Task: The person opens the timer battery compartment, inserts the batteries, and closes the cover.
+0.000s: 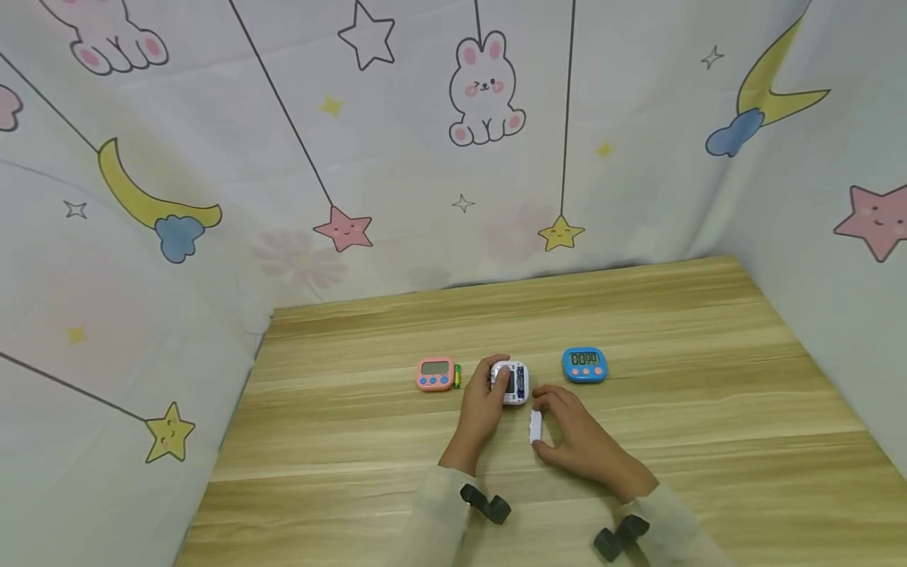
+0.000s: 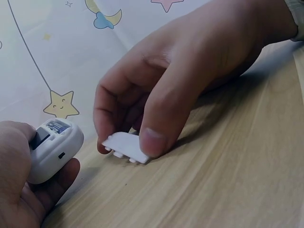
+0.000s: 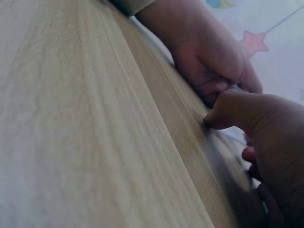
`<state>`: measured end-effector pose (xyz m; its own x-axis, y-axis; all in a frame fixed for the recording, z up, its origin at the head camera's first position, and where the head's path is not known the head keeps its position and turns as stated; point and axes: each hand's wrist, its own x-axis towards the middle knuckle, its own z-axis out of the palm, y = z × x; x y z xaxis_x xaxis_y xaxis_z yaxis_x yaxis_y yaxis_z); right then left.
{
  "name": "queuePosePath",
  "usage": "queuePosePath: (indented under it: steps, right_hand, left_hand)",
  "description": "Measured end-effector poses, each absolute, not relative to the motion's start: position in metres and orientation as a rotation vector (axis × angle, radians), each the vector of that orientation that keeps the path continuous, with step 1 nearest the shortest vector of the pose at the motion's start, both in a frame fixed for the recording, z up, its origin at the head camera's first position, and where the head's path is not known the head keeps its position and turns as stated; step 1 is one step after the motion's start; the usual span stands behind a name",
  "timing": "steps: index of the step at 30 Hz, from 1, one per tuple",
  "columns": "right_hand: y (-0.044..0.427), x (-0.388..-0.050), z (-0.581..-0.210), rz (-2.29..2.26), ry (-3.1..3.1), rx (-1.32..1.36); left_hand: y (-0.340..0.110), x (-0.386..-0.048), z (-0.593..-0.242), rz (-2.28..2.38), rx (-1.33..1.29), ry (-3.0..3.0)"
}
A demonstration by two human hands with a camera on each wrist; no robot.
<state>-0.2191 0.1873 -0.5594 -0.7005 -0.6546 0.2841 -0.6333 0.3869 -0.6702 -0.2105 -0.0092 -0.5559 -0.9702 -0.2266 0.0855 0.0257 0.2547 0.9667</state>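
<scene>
My left hand [image 1: 482,405] grips a white timer [image 1: 520,393] with its back up; a battery shows in its bay. In the left wrist view the timer [image 2: 58,152] is tilted, with the left hand's thumb over its back. To its right, my right hand [image 1: 583,441] pinches a small white cover [image 1: 535,427] between thumb and fingers. The cover [image 2: 126,146] has small tabs along its lower edge and stands apart from the timer. In the right wrist view both hands show, the right hand [image 3: 270,137] nearer; the cover is hidden there.
A pink timer [image 1: 435,374] lies left of the hands, with a green battery [image 1: 457,376] against its right side. The blue timer [image 1: 584,365] lies to the right, its display showing digits. Behind the wooden table [image 1: 340,441] hangs a patterned cloth [image 1: 411,157].
</scene>
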Motion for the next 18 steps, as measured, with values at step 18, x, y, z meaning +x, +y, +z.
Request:
queuePosePath:
  steps: [18]
  right_hand:
    - [0.192, -0.237, -0.562, -1.271, 2.596, -1.122]
  left_hand:
    - [-0.005, -0.223, -0.559, -1.777, 0.226, -2.298]
